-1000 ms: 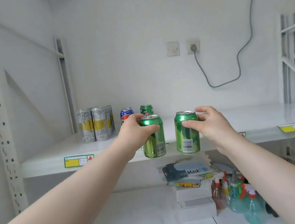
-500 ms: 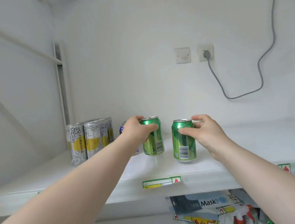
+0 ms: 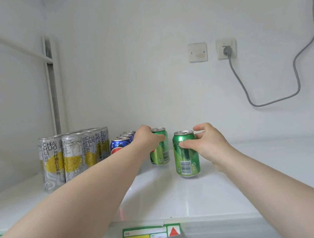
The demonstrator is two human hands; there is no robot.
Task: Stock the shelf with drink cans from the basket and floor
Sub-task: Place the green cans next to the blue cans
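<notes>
Two green drink cans stand upright on the white shelf [image 3: 183, 196]. My left hand [image 3: 146, 138] grips the farther green can [image 3: 161, 150] near its top, just right of a row of blue cans [image 3: 120, 144]. My right hand [image 3: 205, 142] holds the nearer green can [image 3: 186, 157] around its upper part, thumb on the front and fingers behind. Several tall silver-and-yellow cans [image 3: 70, 157] are lined up at the shelf's left. The basket and floor are out of view.
A wall socket [image 3: 226, 48] with a grey cable [image 3: 296, 71] and a blank wall plate [image 3: 197, 52] sit on the back wall. A shelf upright [image 3: 52, 83] stands at the back left. A yellow-green price label [image 3: 150, 233] marks the shelf's front edge.
Both hands have carried the green cans forward and deeper over the shelf; the cans now stand on its surface. The view has closed in on the shelf.
</notes>
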